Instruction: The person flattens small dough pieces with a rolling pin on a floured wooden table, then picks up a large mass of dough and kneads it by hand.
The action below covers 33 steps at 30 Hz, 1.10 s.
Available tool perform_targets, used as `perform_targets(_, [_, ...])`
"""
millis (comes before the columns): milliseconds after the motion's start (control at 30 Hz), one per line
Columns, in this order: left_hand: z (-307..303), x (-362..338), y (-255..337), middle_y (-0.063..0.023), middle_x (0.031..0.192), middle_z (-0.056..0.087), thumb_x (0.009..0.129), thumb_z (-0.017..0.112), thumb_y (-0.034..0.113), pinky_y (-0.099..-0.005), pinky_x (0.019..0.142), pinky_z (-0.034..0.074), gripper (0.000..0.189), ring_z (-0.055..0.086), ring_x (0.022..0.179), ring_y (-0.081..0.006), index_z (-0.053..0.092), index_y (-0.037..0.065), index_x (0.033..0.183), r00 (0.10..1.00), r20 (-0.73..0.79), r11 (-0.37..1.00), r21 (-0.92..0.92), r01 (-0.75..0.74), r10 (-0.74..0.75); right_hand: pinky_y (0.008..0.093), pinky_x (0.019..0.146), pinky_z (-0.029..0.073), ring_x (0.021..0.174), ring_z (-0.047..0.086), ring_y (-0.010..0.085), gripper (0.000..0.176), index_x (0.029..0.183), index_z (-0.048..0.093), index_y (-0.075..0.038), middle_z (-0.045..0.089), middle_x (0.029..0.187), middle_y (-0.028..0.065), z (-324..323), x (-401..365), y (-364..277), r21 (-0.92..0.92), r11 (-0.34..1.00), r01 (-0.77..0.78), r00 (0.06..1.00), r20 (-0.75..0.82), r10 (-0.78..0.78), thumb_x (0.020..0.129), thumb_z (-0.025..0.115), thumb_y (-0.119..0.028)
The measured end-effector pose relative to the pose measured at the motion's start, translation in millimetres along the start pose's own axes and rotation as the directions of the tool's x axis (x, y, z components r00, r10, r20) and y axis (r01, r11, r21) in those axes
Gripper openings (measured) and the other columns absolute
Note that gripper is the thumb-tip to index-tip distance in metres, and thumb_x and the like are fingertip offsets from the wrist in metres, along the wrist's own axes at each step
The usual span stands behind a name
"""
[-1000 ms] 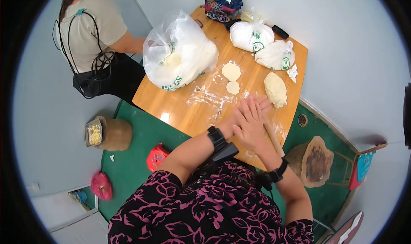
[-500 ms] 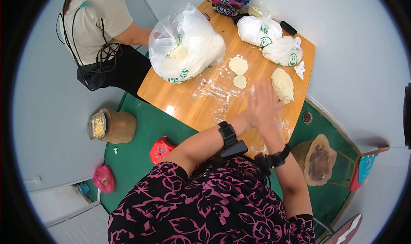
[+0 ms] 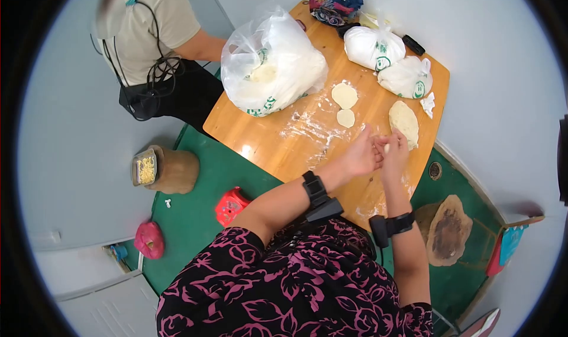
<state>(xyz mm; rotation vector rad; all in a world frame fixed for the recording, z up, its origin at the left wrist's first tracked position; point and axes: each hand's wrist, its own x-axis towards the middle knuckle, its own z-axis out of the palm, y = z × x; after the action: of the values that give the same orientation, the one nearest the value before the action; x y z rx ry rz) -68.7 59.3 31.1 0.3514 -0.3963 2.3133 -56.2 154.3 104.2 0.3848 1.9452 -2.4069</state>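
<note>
My left hand (image 3: pixel 362 156) and my right hand (image 3: pixel 395 150) meet over the right part of the floured wooden table (image 3: pixel 266 133). Their fingers close together on a small piece of dough (image 3: pixel 386 149). Just beyond my right hand lies a big oblong lump of dough (image 3: pixel 404 123). Two flattened dough discs sit farther left on the floured patch, the larger disc (image 3: pixel 344 95) behind the smaller disc (image 3: pixel 345 118). Both wrists wear black bands.
A large plastic bag of flour (image 3: pixel 272 71) fills the table's left side. Two smaller tied bags (image 3: pixel 374 47) (image 3: pixel 408 76), a fabric bag (image 3: pixel 334 0) and crumpled paper (image 3: pixel 427 104) are at the back. Another person (image 3: pixel 154 47) stands at the far left. A red stool (image 3: pixel 232 205) and wooden stumps (image 3: pixel 448 230) are on the green floor.
My hands were flat, one over the other, pressing down near the table's edge. They have lifted, moved toward the dough lump and now pinch a small piece between them.
</note>
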Motion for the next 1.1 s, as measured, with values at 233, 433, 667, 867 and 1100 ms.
perform_targets(233, [122.0, -66.2, 102.8, -0.0104, 0.109, 0.058, 0.09, 0.052, 0.027, -0.0354, 0.083, 0.047, 0.031, 0.057, 0.1, -0.0222, 0.054, 0.006, 0.113, 0.522, -0.529, 0.432, 0.848, 0.306, 0.669, 0.0223, 0.05, 0.043, 0.058, 0.051, 0.0104, 0.012, 0.087, 0.054, -0.007, 0.053, 0.069, 0.0019, -106.3, -6.8, 4.0, 0.311, 0.814, -0.491, 0.862, 0.039, 0.505, 0.086, 0.058, -0.018])
perform_targets(433, [180.2, -84.0, 194.3, -0.0128, 0.086, 0.066, 0.084, 0.056, 0.013, -0.0298, 0.072, 0.047, 0.018, 0.063, 0.08, -0.0212, 0.065, 0.0, 0.092, 0.344, 0.374, -0.483, 0.396, 0.78, 0.861, 0.021, 0.048, 0.042, 0.057, 0.051, 0.0093, 0.01, 0.083, 0.054, -0.008, 0.053, 0.067, 0.0005, -149.8, -43.8, 27.7, 0.392, 0.787, -0.476, 0.809, -0.154, 0.567, 0.085, 0.061, -0.015])
perform_targets(667, [122.3, -128.6, 301.5, -0.0204, 0.093, 0.064, 0.079, 0.05, 0.006, -0.0405, 0.081, 0.048, 0.02, 0.06, 0.093, -0.0353, 0.064, 0.0, 0.09, 0.581, -0.084, -0.567, -0.367, 0.737, 0.81, 0.021, 0.048, 0.043, 0.059, 0.053, 0.0094, 0.012, 0.087, 0.055, -0.006, 0.054, 0.069, 0.0014, -149.4, -77.0, 29.6, 0.349, 0.815, -0.462, 0.817, -0.191, 0.545, 0.087, 0.06, -0.018])
perform_targets(867, [97.7, -139.9, 308.5, -0.0198, 0.092, 0.064, 0.078, 0.05, 0.006, -0.0403, 0.08, 0.048, 0.021, 0.061, 0.091, -0.0336, 0.065, 0.0, 0.091, 0.615, -0.149, -0.607, -0.452, 0.654, 0.774, 0.0201, 0.049, 0.043, 0.061, 0.052, 0.0086, 0.013, 0.09, 0.055, -0.006, 0.056, 0.073, 0.0022, -151.8, -85.7, 27.3, 0.298, 0.847, -0.439, 0.851, -0.165, 0.499, 0.089, 0.056, -0.019])
perform_targets(1100, [123.7, -136.2, 317.0, -0.0123, 0.085, 0.061, 0.085, 0.043, 0.002, -0.0378, 0.067, 0.048, 0.017, 0.059, 0.075, -0.0264, 0.058, 0.001, 0.094, -0.026, -0.004, 0.022, 0.643, 0.765, 1.0, 0.0204, 0.047, 0.041, 0.059, 0.052, 0.0092, 0.014, 0.09, 0.054, -0.005, 0.055, 0.073, 0.0024, -149.3, -83.9, 28.9, 0.258, 0.863, -0.434, 0.857, -0.176, 0.484, 0.09, 0.056, -0.02])
